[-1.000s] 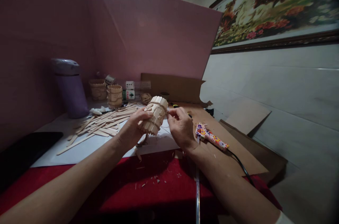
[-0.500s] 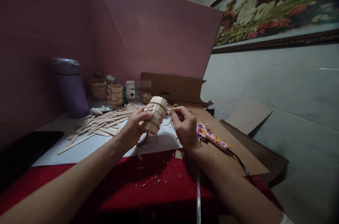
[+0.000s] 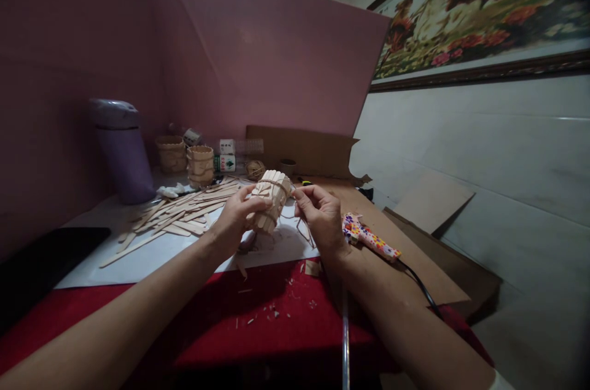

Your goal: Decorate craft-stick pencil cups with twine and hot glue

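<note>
While the left hand [image 3: 234, 217] clasps the tilted stick cup [image 3: 271, 198], the right hand [image 3: 323, 215] pinches twine [image 3: 288, 217] close beside it.

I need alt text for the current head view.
The left hand holds a tilted cylinder of pale wooden sticks; the right hand pinches what looks like thin brown twine beside it. Loose flat wooden sticks lie left on white paper, a flower-patterned glue gun right on brown cardboard.
</note>
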Demonstrator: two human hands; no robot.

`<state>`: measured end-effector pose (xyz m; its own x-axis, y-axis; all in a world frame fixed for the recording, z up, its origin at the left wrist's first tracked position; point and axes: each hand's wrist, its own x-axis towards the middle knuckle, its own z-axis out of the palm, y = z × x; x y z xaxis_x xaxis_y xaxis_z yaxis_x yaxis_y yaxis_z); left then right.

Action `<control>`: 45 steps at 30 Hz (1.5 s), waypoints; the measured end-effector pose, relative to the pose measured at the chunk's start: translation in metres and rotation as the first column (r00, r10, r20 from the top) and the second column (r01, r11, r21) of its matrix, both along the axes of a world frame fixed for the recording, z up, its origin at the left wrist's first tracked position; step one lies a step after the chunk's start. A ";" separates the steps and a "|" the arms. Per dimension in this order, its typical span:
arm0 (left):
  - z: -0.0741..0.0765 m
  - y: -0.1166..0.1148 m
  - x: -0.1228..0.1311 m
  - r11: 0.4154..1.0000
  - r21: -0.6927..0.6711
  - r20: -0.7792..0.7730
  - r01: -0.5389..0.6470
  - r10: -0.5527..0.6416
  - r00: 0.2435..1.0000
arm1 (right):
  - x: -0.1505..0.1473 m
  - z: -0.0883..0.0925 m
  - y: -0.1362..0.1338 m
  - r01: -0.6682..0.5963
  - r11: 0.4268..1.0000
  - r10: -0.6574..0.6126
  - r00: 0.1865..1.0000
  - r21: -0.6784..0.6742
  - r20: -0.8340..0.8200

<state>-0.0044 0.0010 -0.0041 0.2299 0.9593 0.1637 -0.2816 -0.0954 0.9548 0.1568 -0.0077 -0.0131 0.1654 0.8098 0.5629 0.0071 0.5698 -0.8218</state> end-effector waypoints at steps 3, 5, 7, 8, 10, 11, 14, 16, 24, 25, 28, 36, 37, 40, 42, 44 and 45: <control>-0.003 0.003 0.000 0.999 0.002 -0.044 -0.035 0.035 0.998 | 0.000 0.000 0.000 -0.017 1.000 0.016 0.999 -0.022 -0.049; -0.004 0.004 0.001 0.999 0.009 -0.066 -0.050 0.050 0.997 | 0.001 0.000 0.000 -0.056 0.997 0.049 0.993 -0.061 -0.107; -0.005 0.005 0.001 0.998 0.013 -0.085 -0.059 0.060 0.995 | 0.001 0.002 -0.001 -0.112 0.988 0.092 0.980 -0.108 -0.174; -0.005 0.005 0.001 0.998 0.010 -0.096 -0.063 0.064 0.993 | 0.002 0.003 -0.001 -0.140 0.982 0.112 0.972 -0.127 -0.206; -0.005 0.006 0.001 0.997 0.004 -0.119 -0.078 0.078 0.990 | 0.003 0.006 -0.001 -0.192 0.970 0.146 0.951 -0.150 -0.271; -0.006 0.006 0.000 0.996 0.008 -0.129 -0.086 0.086 0.988 | 0.004 0.008 -0.001 -0.215 0.964 0.161 0.940 -0.157 -0.302; -0.007 0.007 0.000 0.994 0.044 -0.170 -0.096 0.102 0.980 | 0.006 0.011 0.000 -0.289 0.944 0.214 0.903 -0.160 -0.372; -0.007 0.007 0.001 0.992 0.080 -0.204 -0.096 0.110 0.973 | 0.007 0.013 -0.001 -0.349 0.925 0.264 0.873 -0.148 -0.409; -0.003 0.003 0.003 0.989 0.113 -0.238 -0.098 0.123 0.964 | 0.007 0.017 -0.003 -0.417 0.905 0.332 0.814 -0.082 -0.477; -0.003 0.003 0.003 0.989 0.109 -0.237 -0.100 0.124 0.963 | 0.008 0.016 -0.003 -0.410 0.909 0.328 0.810 -0.071 -0.487; -0.002 0.002 0.004 0.989 0.102 -0.234 -0.109 0.130 0.963 | 0.009 0.014 -0.002 -0.396 0.917 0.316 0.799 -0.052 -0.512; 0.000 0.001 0.003 0.991 0.109 -0.204 -0.082 0.103 0.974 | 0.009 0.010 0.001 -0.419 0.907 0.389 0.800 0.037 -0.457; 0.000 0.001 0.002 0.991 0.100 -0.193 -0.086 0.104 0.976 | 0.010 0.010 0.002 -0.401 0.916 0.370 0.804 0.035 -0.466; 0.001 0.002 -0.001 0.990 0.063 -0.157 -0.125 0.134 0.979 | 0.015 0.008 0.009 -0.346 0.938 0.297 0.820 -0.010 -0.489; 0.001 0.003 -0.003 0.991 0.031 -0.126 -0.131 0.134 0.983 | 0.017 0.006 0.014 -0.302 0.952 0.238 0.841 -0.057 -0.485; 0.002 0.004 -0.004 0.994 0.002 -0.085 -0.107 0.107 0.991 | 0.019 0.004 0.018 -0.252 0.963 0.181 0.867 -0.095 -0.464; 0.002 0.005 -0.004 0.996 -0.010 -0.063 -0.087 0.086 0.994 | 0.018 0.003 0.019 -0.231 0.967 0.161 0.880 -0.105 -0.447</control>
